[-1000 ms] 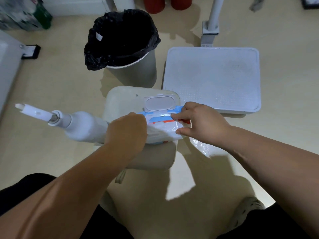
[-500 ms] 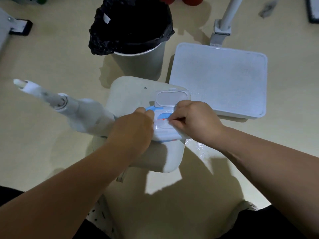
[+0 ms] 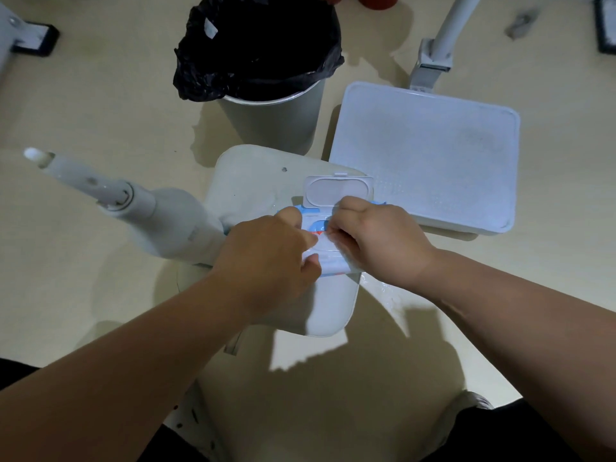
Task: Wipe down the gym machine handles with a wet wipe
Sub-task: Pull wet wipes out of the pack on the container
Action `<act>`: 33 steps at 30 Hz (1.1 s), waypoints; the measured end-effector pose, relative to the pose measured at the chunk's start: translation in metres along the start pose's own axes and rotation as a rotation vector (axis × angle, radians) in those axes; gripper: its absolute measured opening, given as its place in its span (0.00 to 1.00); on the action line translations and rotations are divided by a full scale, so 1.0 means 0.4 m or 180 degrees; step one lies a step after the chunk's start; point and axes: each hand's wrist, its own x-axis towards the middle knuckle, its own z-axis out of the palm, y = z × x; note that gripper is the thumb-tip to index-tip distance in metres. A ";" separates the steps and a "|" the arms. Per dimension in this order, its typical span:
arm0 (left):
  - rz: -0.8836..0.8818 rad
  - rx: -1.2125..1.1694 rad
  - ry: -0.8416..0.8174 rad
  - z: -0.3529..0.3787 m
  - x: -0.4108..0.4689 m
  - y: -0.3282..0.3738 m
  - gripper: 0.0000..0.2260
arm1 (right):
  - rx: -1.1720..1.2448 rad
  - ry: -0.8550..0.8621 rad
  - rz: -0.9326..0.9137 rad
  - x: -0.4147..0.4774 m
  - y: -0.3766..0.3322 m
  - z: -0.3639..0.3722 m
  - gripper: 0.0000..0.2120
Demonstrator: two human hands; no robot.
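A pack of wet wipes (image 3: pixel 328 253) lies on a pale padded seat (image 3: pixel 253 185), its white flip lid (image 3: pixel 338 191) standing open. My left hand (image 3: pixel 270 258) grips the pack's left side and holds it down. My right hand (image 3: pixel 380 241) pinches at the pack's opening with thumb and fingertips; whether a wipe is between them is hidden. A white machine handle (image 3: pixel 110 195) juts out to the left of the seat.
A grey bin with a black liner (image 3: pixel 266 78) stands just behind the seat. A white textured platform (image 3: pixel 433 155) lies to the right, with a white post (image 3: pixel 443 35) behind it. My knees are at the bottom edge.
The view has shifted closer over the seat. My right hand has moved from the pack's right edge to its opening, and my left hand has slid further onto the pack.
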 end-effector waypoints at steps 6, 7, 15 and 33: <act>0.0009 -0.0010 0.0021 -0.001 0.008 0.006 0.18 | 0.0408 0.0000 0.0060 -0.009 0.007 -0.012 0.13; 0.0036 -0.0058 0.0098 -0.002 0.008 0.007 0.17 | 0.0496 0.0014 0.0069 -0.012 0.009 -0.014 0.13; 0.0244 -0.0147 0.0553 0.025 0.018 -0.004 0.12 | 0.0932 0.0106 0.0292 -0.022 0.016 -0.032 0.07; 0.0211 -0.0287 0.0615 0.048 0.017 -0.022 0.16 | 0.0032 -0.0182 0.0130 -0.011 -0.016 -0.022 0.22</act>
